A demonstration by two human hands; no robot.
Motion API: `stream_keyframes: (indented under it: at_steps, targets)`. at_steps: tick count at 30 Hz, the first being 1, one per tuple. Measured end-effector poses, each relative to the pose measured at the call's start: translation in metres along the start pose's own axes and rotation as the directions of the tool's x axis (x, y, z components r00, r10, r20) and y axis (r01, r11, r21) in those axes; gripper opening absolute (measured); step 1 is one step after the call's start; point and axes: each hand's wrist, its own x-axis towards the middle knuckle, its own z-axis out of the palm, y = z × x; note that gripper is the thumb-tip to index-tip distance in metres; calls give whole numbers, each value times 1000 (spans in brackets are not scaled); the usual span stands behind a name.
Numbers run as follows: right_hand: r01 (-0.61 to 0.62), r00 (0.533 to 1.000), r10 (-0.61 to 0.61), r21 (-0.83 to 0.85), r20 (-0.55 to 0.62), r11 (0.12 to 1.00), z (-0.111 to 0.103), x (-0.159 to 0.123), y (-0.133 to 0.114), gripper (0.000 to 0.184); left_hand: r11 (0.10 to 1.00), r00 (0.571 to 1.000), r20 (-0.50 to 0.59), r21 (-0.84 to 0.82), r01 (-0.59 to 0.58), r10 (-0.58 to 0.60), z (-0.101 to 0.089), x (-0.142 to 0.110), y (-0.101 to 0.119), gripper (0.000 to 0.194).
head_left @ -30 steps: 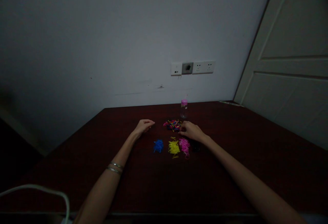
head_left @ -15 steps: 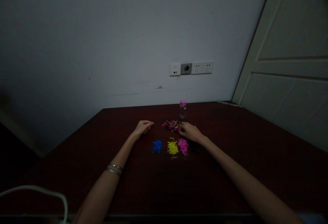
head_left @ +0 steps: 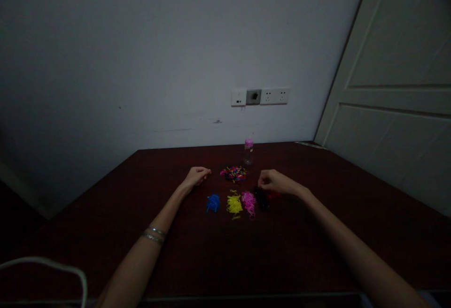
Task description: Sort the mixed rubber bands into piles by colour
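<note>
A mixed heap of small multicoloured bands (head_left: 234, 173) lies mid-table between my hands. My left hand (head_left: 198, 175) rests to its left, fingers curled together; what they hold, if anything, is too small to see. To the heap's right, my right hand (head_left: 273, 181) hovers with its fingers pinched, over a black pile (head_left: 261, 199) and a dim red patch (head_left: 275, 196) beside it. Whatever is in that pinch cannot be made out. Nearer me lie separate piles of blue bands (head_left: 213, 203), yellow bands (head_left: 234, 204) and pink bands (head_left: 248, 203).
Behind the heap stands a clear bottle with a pink lid (head_left: 248, 152). The dark red table (head_left: 211, 261) meets a wall with sockets (head_left: 275, 96). A white cable (head_left: 45, 262) curves in at lower left. A pale door panel (head_left: 394, 82) is on the right.
My right hand has moved right, off the mixed heap to above the black pile, uncovering the heap's right side. My left hand has stayed in place. The view has shifted slightly.
</note>
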Motion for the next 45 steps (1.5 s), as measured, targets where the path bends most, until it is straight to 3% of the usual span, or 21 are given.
stream_keyframes:
  at_steps: [6, 12, 16, 22, 29, 45]
  targets:
    - [1, 998, -3, 42, 57, 999, 1, -4, -4, 16, 999, 1000, 29, 33, 5, -6, 5, -2, 2, 41]
    - [14, 1000, -13, 96, -8, 995, -5, -8, -4, 17, 994, 999, 38, 102, -26, 22, 10, 0, 1, 37]
    - [79, 996, -78, 26, -40, 996, -1, -4, -4, 19, 984, 997, 46, 164, -74, 67, 16, 3, 8, 34]
    - [163, 987, -161, -129, 30, 978, 5, 5, -17, 22, 973, 991, 73, 193, -124, 112, 31, 11, 28, 31]
    - [269, 960, -256, -127, 112, 955, 9, 7, -19, 28, 955, 969, 147, 189, -227, 201, 48, 29, 31, 24]
    - [224, 974, -215, -139, 75, 965, 9, 3, -15, 26, 886, 947, 226, 357, -297, 227, 53, 28, 27, 22]
